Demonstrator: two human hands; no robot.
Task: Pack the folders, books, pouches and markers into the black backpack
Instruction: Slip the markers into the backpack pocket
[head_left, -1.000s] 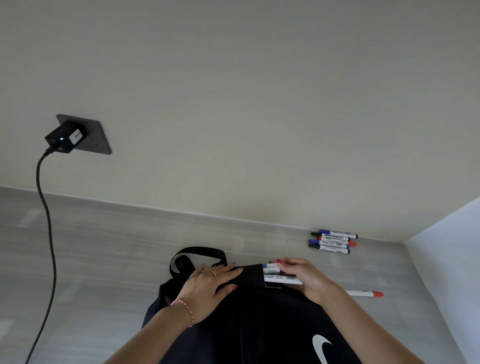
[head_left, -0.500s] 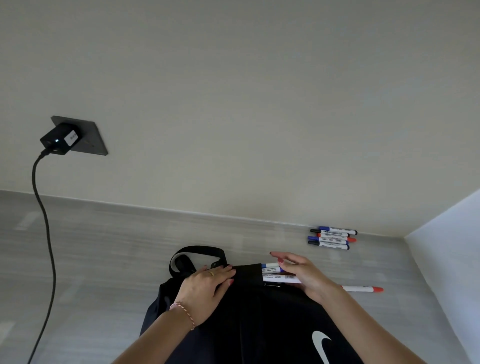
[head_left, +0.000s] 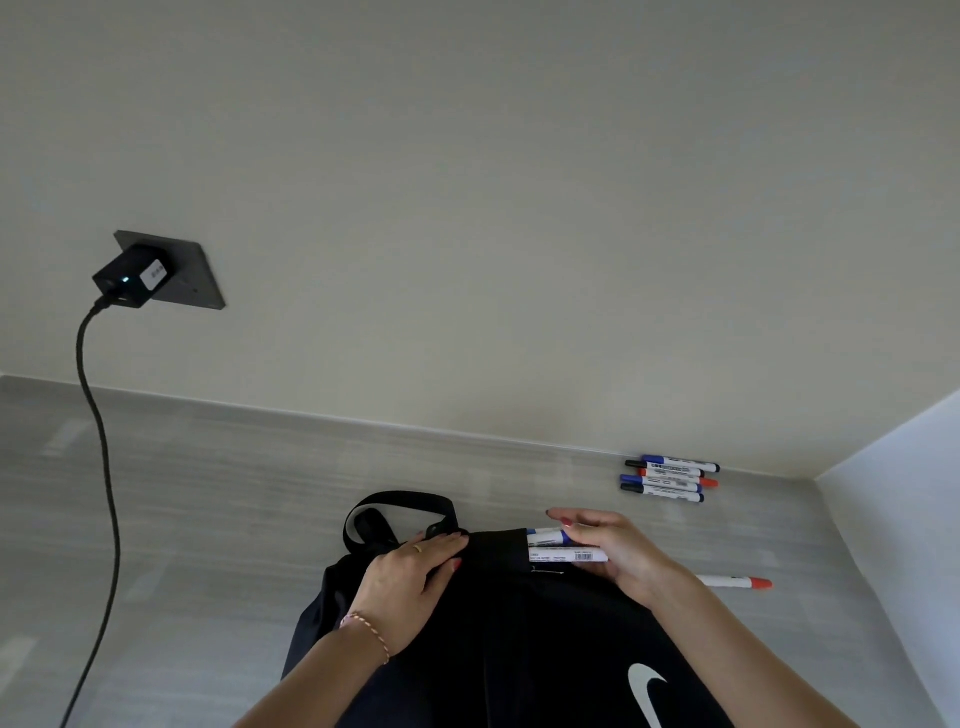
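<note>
The black backpack (head_left: 519, 639) with a white swoosh lies on the grey surface, its top handle loop toward the wall. My left hand (head_left: 410, 577) grips the fabric at the top edge of a pocket. My right hand (head_left: 618, 556) holds white markers (head_left: 566, 555) whose left ends sit inside that pocket; a blue cap shows on one. A red-capped marker (head_left: 737, 582) lies on the surface just right of my right wrist. Several more markers (head_left: 670, 480) lie in a row by the wall.
A black charger (head_left: 132, 275) is plugged into a dark wall socket at the left, and its cable (head_left: 104, 493) hangs down across the grey surface. A white panel (head_left: 904, 519) bounds the surface at the right.
My right hand has pushed the markers a little further left into the pocket. My left hand has shifted its grip slightly along the pocket edge.
</note>
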